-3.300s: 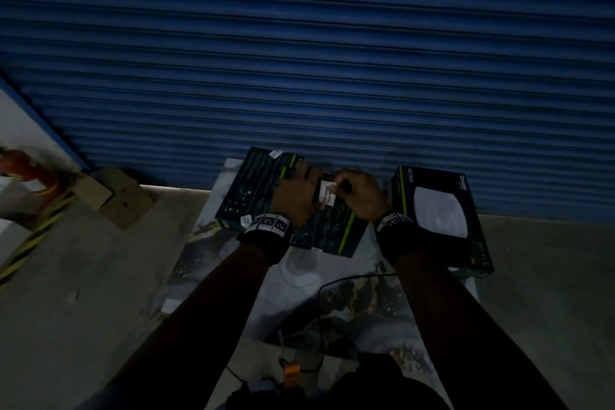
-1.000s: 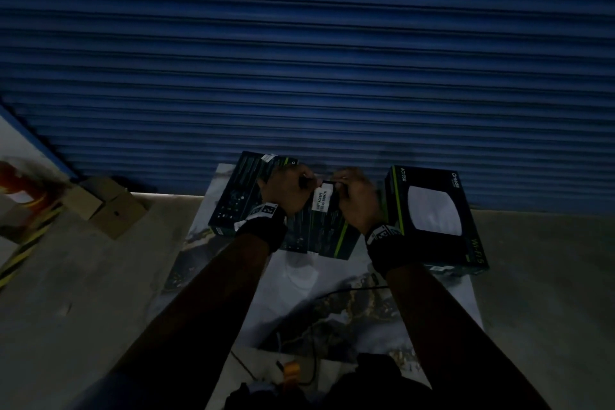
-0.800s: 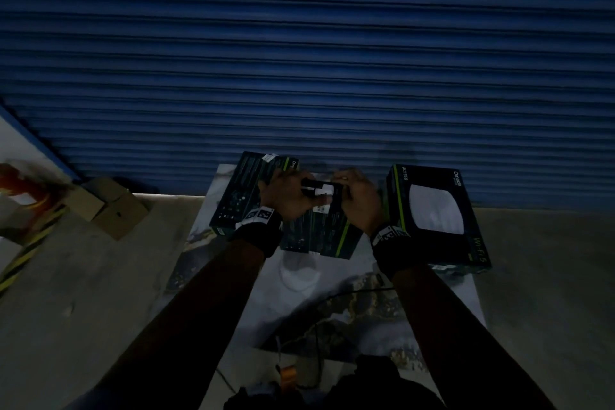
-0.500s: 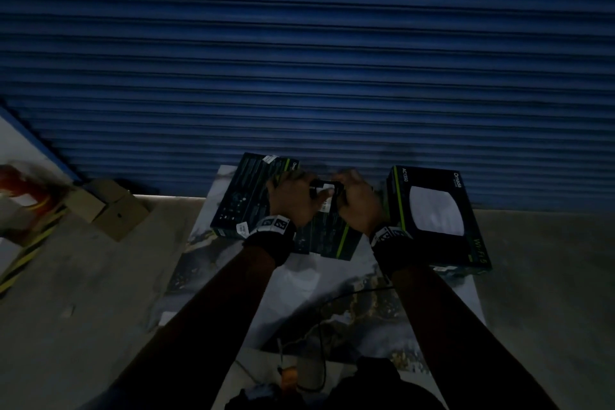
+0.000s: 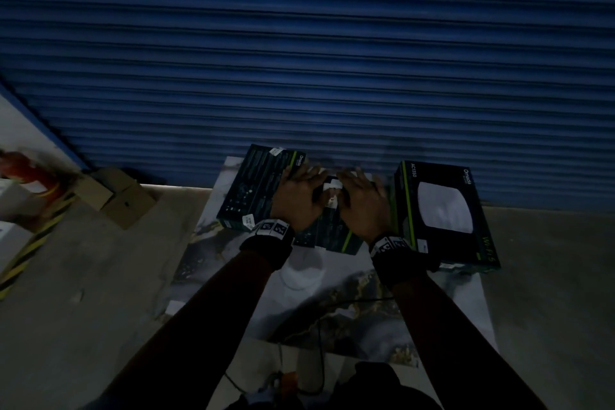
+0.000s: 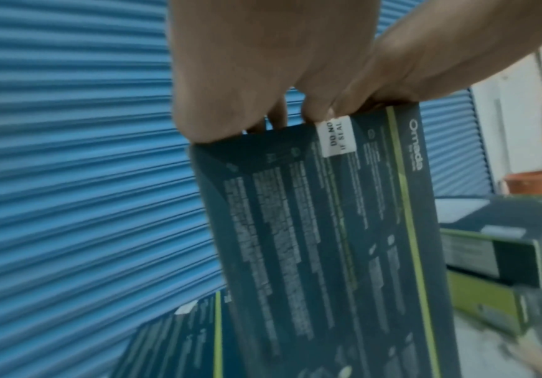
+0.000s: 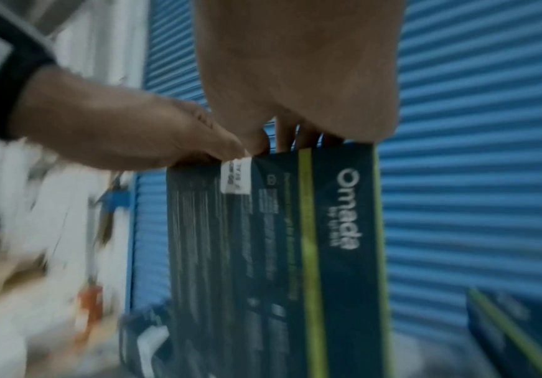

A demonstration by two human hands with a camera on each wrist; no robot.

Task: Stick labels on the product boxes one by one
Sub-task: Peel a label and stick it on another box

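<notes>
- A marbled sheet (image 5: pixel 299 303) lies on the concrete floor nearest the person. It carries all three product boxes.
- Two grips are at work, both bare hands with a black band at the wrist. The left grip (image 5: pixel 296 200) and the right grip (image 5: pixel 362 206) sit side by side, almost touching.
- Both grips clasp the middle box (image 5: pixel 336 236). The fingers hook over its far edge and the thumbs stay on the printed face.
- The middle box is dark teal with rows of small white print, a lime-green stripe and the word "Omada". In the wrist views it stands tilted up on its near end.
- One white label (image 5: pixel 331 191) sits right between the two grips and folds over the box's far edge. Its black print starts "DO NO", and the rest is hidden or too blurred to read.
- Just left of the left grip, a second box (image 5: pixel 253 190) lies flat with its print side up. It carries two small white stickers, one at its far edge and one at its near corner.
- Just right of the right grip, a third box (image 5: pixel 442 210) lies flat, showing a white disc and "AC1350".
- Well off to the left of the grips, two brown cartons (image 5: pixel 116 196) sit on the floor.
- Beyond everything hangs one blue ribbed shutter (image 5: pixel 299 60).
</notes>
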